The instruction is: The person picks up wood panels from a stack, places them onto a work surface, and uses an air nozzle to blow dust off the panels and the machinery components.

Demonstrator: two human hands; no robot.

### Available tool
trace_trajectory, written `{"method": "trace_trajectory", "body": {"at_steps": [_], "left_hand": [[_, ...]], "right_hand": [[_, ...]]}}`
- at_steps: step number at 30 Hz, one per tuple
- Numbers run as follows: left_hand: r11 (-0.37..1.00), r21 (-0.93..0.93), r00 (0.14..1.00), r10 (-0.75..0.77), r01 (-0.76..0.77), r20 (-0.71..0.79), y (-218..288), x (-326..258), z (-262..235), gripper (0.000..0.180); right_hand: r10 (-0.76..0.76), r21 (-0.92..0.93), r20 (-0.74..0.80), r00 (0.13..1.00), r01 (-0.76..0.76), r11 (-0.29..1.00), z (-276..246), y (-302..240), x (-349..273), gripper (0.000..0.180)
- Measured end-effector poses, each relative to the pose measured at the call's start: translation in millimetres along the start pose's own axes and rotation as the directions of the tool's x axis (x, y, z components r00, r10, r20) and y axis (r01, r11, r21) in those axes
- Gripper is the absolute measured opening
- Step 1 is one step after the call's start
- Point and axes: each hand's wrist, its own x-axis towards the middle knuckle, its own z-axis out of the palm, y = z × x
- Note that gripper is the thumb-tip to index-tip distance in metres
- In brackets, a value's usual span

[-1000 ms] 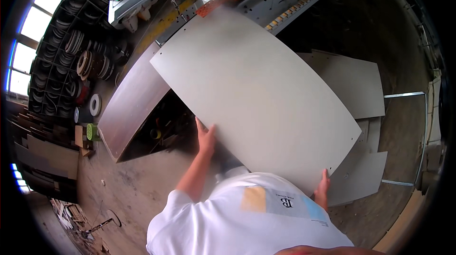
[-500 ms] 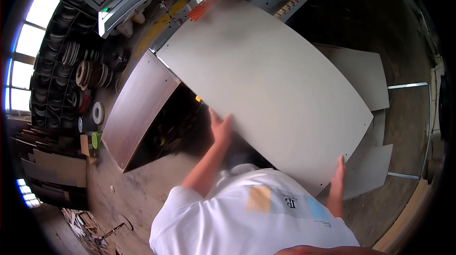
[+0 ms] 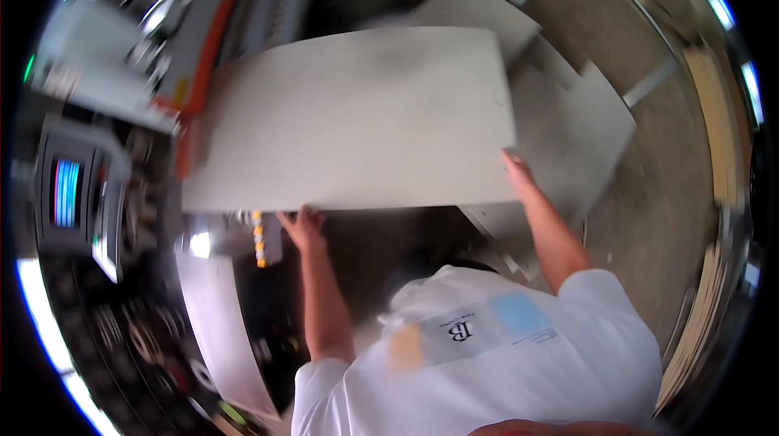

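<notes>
Left hand: I grip the near edge of the grey board
Right hand: I clasp the board's near right corner
Grey panels: beyond the board

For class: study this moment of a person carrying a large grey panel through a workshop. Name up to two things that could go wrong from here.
1. Both the left hand and right hand grip only the near edge of the large grey panel, so it might tip or slip.
2. The panel's far side sits close to the machine with the orange edge; it could knock against it.
</notes>
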Motion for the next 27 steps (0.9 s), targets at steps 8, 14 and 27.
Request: {"method": "trace_trajectory", "body": {"at_steps": [8,14,27], "left_hand": [[0.924,0.380,0.880,-0.150,-0.037,0.451,-132,5,27,0.036],[0.531,0.841,0.669,-0.587,-0.107,0.456,-210,-123,98,0.033],[-0.031,0.831,0.386,-0.895,-0.555,0.224,-249,-122,105,0.038]], "right_hand": [[0.104,0.001,0.409,0.907,-0.115,0.993,-28,72,-136,0.055],[0.305,-0.024,0.431,0.849,-0.327,0.945,-47,202,-183,0.054],[0.684,0.808,0.200,0.701,-0.513,0.290,69,335,-97,0.057]]}}
